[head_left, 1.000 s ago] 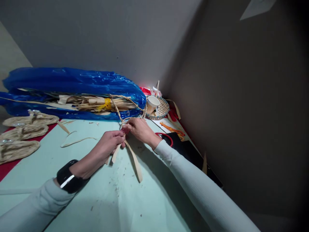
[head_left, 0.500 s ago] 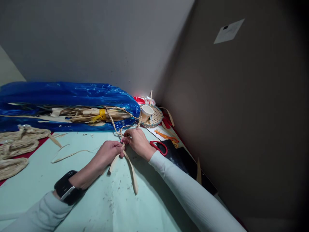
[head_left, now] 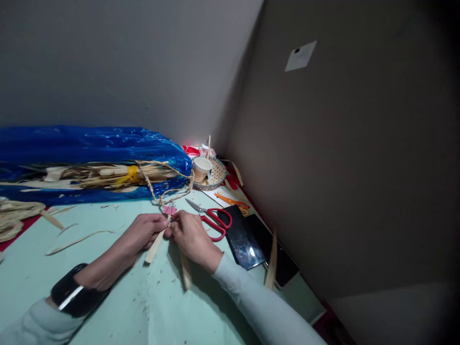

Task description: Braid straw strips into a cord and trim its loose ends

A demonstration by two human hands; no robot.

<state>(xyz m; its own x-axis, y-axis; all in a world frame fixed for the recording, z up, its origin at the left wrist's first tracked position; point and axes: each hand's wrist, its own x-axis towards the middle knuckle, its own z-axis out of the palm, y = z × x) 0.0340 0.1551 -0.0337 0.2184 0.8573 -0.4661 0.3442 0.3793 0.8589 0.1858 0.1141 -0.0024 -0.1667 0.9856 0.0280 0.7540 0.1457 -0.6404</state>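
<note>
Pale green tabletop [head_left: 118,306], bare toward its near edge; both hands' fingers [head_left: 166,225] pinched on straw strips [head_left: 155,248].

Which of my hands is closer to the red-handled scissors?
Your right. The right hand is just beside the red-handled scissors, while the left hand sits farther off, beyond the right hand.

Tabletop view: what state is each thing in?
Left hand: pinching pale strips.
Right hand: pinching pale strips.
Pink clip: seemingly shut, by braided cord.
Red-handled scissors: lying flat, seemingly shut.
Paper cup: mouth up, in basket.
Blue bag: open.
Straw bundle: tied, yellow band.
Black device beside scissors: screen dark.
</note>
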